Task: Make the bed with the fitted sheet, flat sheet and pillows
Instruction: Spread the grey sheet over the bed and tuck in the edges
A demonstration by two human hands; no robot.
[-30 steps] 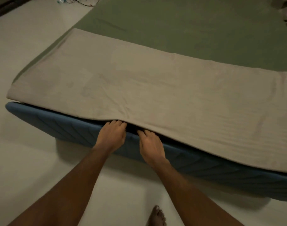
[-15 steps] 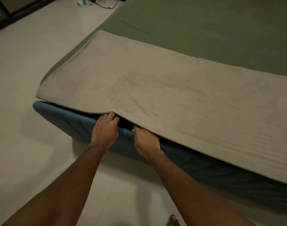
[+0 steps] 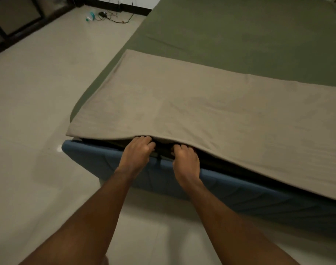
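- Olive-green fitted sheet point(image 3: 249, 35) lies stretched over the mattress, mostly smooth, with one long crease near its left side.
- Beige flat sheet point(image 3: 211, 111), seemingly folded double, lies in a broad band across the foot of the bed. Its near edge overhangs the blue bed frame point(image 3: 98, 159) and rises in a low hump.

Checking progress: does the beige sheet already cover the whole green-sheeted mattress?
No, the beige sheet covers only the near strip of the bed, and the green sheet lies bare beyond it.
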